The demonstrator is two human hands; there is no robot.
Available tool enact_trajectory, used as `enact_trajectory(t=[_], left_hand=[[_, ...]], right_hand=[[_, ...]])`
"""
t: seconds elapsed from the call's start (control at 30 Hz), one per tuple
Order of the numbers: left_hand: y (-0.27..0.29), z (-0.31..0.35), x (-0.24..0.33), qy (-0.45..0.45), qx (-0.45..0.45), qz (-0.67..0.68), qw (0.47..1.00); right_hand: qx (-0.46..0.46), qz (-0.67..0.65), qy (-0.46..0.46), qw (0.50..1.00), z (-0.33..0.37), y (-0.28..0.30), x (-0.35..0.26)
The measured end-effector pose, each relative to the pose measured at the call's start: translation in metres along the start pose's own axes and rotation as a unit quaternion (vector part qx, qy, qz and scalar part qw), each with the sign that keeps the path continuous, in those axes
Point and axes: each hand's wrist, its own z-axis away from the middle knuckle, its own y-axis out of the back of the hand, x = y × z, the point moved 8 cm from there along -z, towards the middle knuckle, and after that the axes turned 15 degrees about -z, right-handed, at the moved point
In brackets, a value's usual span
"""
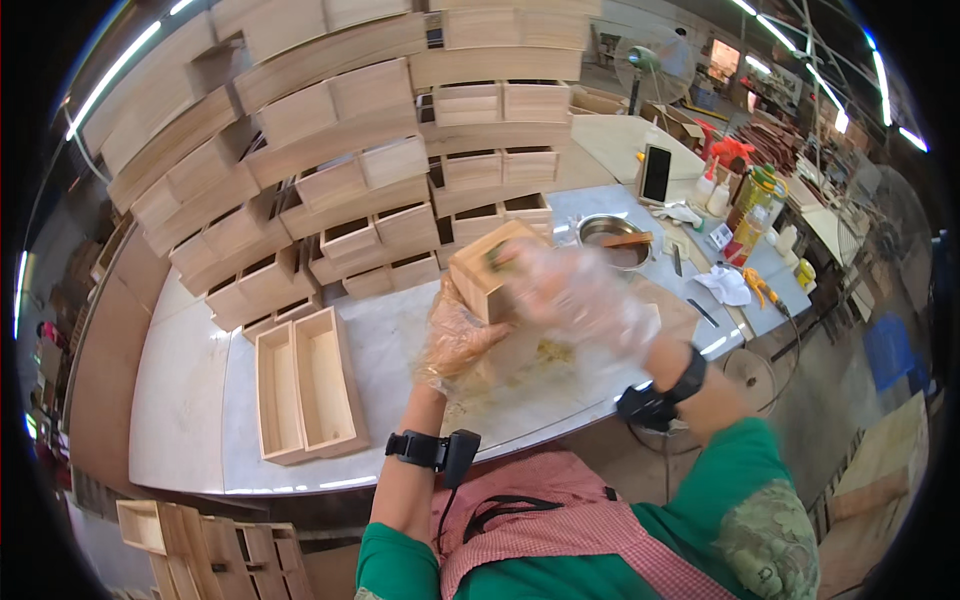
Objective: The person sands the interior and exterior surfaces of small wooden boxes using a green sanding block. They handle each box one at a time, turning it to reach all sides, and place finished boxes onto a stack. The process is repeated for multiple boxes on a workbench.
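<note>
A pale wooden box (pixel 478 282) is tilted up above the table in front of me. My left hand (pixel 452 338), in a clear plastic glove, grips it from below at its near left side. On the box's upper face is my right hand (pixel 580 295), also gloved and smeared by motion. A small dark green thing (pixel 497 256) shows under its fingertips; its kind is too blurred to tell. Beneath the hands, yellowish-brown smears (pixel 553 351) mark the tabletop. To the left lies an open two-compartment wooden box (pixel 297 390).
Tall stacks of wooden boxes (pixel 345 180) stand along the table's far side. At the right are a metal bowl (pixel 600 228) with a wooden-handled tool, a phone (pixel 655 175), bottles (pixel 718 196), a white cloth (pixel 722 285) and a yellow air gun (pixel 762 288). More wooden boxes (pixel 215 545) stand lower left.
</note>
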Motion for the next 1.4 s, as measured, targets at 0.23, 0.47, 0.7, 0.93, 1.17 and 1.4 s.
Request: enact_trajectory(t=[0.23,0.47,0.7,0.93,1.17,1.4], left_hand=[[0.004,-0.002,-0.004,0.021,-0.002,-0.03,0.999],[-0.013,0.013,-0.018,0.054,-0.032,-0.137,0.989],[-0.021,0.042,0.011,0.129,-0.091,-0.334,0.929],[-0.027,0.041,-0.012,0.18,-0.289,-0.475,0.812],[0.04,0.109,0.0,0.12,-0.145,-0.387,0.903],[0.035,0.174,-0.082,0.189,-0.049,-0.255,0.947]], right_hand=[[0.085,0.054,0.05,0.994,0.003,-0.02,-0.021],[0.157,-0.055,-0.189,0.968,0.015,0.016,0.075],[0.137,0.055,-0.128,0.981,0.051,0.019,0.116],[-0.027,-0.133,-0.269,0.954,0.07,-0.05,0.102],[-0.013,-0.107,-0.248,0.963,0.102,-0.102,0.145],[-0.147,-0.213,0.017,0.966,0.068,-0.167,-0.056]])
